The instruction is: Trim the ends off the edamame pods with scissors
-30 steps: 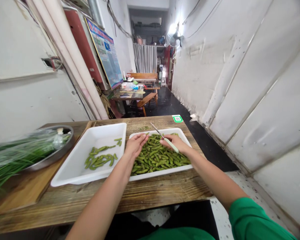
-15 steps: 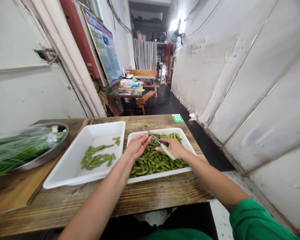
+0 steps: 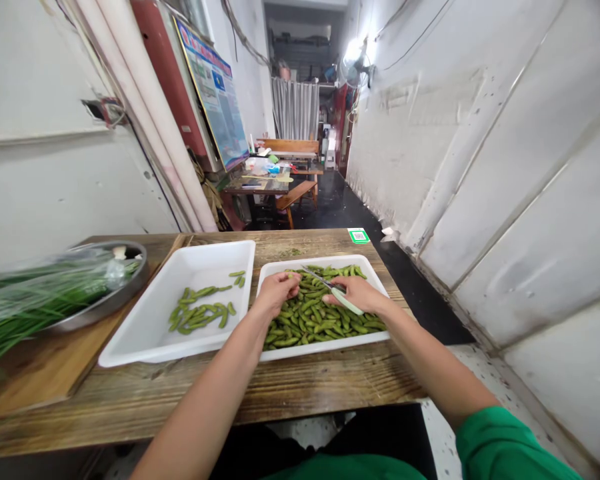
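My right hand (image 3: 356, 293) is wrapped round a pair of scissors (image 3: 347, 301) with pale green handles, its blades pointing left over the pods. Closed in a pinch, my left hand (image 3: 280, 290) is just left of the blade tips, with a bit of green at its fingertips that looks like an edamame pod. Both hands are above a white tray (image 3: 325, 349) heaped with green edamame pods (image 3: 320, 320). On its left stands a second white tray (image 3: 140, 347), where a smaller group of edamame pods (image 3: 200, 317) lies loosely on the bottom.
The trays stand on a wooden table (image 3: 280, 400). At far left a metal basin (image 3: 100, 310) holds long green stalks in plastic, above a wooden board (image 3: 45, 380). A green QR-code card (image 3: 359, 236) and small scraps (image 3: 291, 252) lie near the back edge.
My left hand has closed its fingers and drawn slightly away from the scissor tips. The scissors and right hand have come down a little lower over the pods. The view has shifted slightly.
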`<action>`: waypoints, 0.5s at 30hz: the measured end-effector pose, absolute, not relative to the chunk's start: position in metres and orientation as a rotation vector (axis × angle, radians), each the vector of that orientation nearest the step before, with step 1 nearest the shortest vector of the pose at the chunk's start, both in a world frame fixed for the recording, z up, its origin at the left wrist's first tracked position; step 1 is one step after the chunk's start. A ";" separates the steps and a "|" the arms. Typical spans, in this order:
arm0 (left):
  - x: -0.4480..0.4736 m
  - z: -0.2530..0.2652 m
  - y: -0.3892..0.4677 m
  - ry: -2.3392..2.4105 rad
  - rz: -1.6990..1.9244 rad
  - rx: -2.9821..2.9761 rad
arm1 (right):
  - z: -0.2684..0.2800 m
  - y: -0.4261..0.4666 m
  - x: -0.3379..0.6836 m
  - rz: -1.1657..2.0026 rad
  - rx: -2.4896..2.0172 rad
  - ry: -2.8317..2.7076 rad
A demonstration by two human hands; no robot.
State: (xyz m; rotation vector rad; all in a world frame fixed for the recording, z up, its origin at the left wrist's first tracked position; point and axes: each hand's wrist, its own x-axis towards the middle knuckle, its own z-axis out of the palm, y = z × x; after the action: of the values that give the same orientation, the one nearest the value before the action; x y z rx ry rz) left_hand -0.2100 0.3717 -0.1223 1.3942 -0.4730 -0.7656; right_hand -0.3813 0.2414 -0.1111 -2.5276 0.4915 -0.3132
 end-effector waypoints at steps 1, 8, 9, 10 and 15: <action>-0.210 -0.122 0.371 -0.508 -0.771 1.391 | -0.111 0.242 -0.381 -0.321 -2.517 0.491; -0.212 -0.121 0.372 -0.802 -0.769 1.483 | -0.113 0.247 -0.380 -0.432 -2.589 0.506; -0.213 -0.121 0.372 -0.838 -0.799 1.487 | -0.113 0.246 -0.380 -0.433 -2.584 0.494; -0.213 -0.121 0.373 -0.871 -0.827 1.490 | -0.114 0.246 -0.380 -0.428 -2.573 0.487; -0.213 -0.122 0.374 -0.983 -0.855 1.540 | -0.114 0.244 -0.381 -0.374 -2.510 0.469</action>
State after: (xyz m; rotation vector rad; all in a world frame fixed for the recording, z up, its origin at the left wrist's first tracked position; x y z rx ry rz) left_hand -0.2131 0.3736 -0.1222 1.5398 -0.9835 -0.8550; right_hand -0.3805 0.2438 -0.1141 -2.5102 0.4687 -0.3737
